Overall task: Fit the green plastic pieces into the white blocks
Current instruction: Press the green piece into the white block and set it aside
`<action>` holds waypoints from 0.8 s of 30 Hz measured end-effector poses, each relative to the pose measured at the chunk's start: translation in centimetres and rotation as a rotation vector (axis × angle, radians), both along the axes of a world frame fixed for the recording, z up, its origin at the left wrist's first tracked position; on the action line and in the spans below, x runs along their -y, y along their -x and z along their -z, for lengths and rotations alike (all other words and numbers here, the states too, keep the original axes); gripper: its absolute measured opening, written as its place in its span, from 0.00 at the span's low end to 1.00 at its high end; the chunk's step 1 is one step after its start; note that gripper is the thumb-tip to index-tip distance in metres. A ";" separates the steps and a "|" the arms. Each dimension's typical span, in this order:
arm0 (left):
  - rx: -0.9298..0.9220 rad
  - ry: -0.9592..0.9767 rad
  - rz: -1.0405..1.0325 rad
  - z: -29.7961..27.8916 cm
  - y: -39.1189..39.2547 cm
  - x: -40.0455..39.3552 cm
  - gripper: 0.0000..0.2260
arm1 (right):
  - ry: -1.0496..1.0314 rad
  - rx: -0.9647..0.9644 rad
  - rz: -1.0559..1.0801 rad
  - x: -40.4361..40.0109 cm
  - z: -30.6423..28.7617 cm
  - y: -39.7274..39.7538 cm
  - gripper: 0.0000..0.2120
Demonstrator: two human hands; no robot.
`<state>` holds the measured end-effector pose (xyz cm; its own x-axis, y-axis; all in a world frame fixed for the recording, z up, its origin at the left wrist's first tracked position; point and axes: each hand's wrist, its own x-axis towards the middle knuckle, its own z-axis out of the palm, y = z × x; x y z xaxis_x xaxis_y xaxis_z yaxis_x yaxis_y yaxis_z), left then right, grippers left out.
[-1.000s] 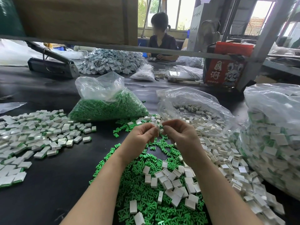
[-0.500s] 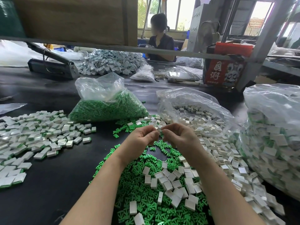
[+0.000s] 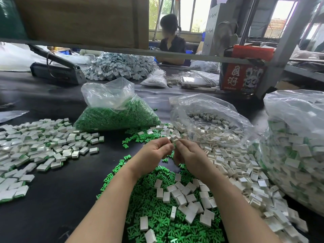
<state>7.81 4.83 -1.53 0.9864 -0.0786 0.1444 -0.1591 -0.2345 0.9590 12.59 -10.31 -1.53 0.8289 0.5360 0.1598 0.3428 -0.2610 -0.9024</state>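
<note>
Both hands dropped slightly, fingertips closer. Left hand (image 3: 154, 151) and right hand (image 3: 189, 155) pinch one white block (image 3: 174, 144) between them; green pieces (image 3: 157, 204) heaped below grip on bench (image 3: 61, 199).

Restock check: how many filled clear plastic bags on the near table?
3: green-piece bag centre-left, white-block bag centre-right, large bag far right. More may be hidden.

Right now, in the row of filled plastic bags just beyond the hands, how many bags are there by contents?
Bag of green plastic pieces: 1
Bag of plain white blocks: 1
Bag of white blocks fitted with green: 1
Total: 3
</note>
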 end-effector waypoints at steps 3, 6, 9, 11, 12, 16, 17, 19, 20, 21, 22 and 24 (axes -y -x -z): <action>-0.005 0.005 0.001 0.0 0.0 0.1 0.08 | 0.004 -0.014 0.013 0.0 0.1 0.0 0.17; -0.014 -0.004 0.009 0.0 0.2 0.2 0.08 | 0.039 0.013 0.023 0.1 0.3 0.0 0.18; -0.034 -0.002 0.016 0.2 0.0 0.5 0.10 | 0.060 0.041 0.022 -0.1 0.6 -0.1 0.19; -0.039 0.013 0.015 0.1 0.0 0.8 0.10 | 0.056 0.067 0.030 -0.2 0.9 -0.1 0.19; -0.033 0.006 0.006 0.2 0.0 0.9 0.10 | 0.045 0.072 0.033 -0.3 0.9 0.0 0.20; -0.009 -0.088 -0.025 0.5 -0.3 1.1 0.10 | 0.143 0.178 0.048 -0.5 0.9 0.2 0.20; -0.004 -0.104 -0.021 0.6 -0.4 1.1 0.10 | 0.189 0.212 0.057 -0.5 0.9 0.3 0.20; 0.004 -0.115 -0.005 0.8 -0.6 1.2 0.09 | 0.242 0.242 0.070 -0.5 0.8 0.4 0.20; 0.011 -0.112 0.000 0.9 -0.6 1.3 0.10 | 0.251 0.242 0.075 -0.5 0.7 0.4 0.20; 0.017 -0.102 0.003 1.0 -0.6 1.4 0.11 | 0.258 0.238 0.080 -0.4 0.7 0.4 0.21; 0.020 -0.091 0.008 1.0 -0.6 1.4 0.12 | 0.261 0.234 0.084 -0.4 0.7 0.4 0.21; 0.020 -0.089 0.006 1.2 -0.5 1.6 0.12 | 0.272 0.235 0.092 -0.4 0.7 0.3 0.21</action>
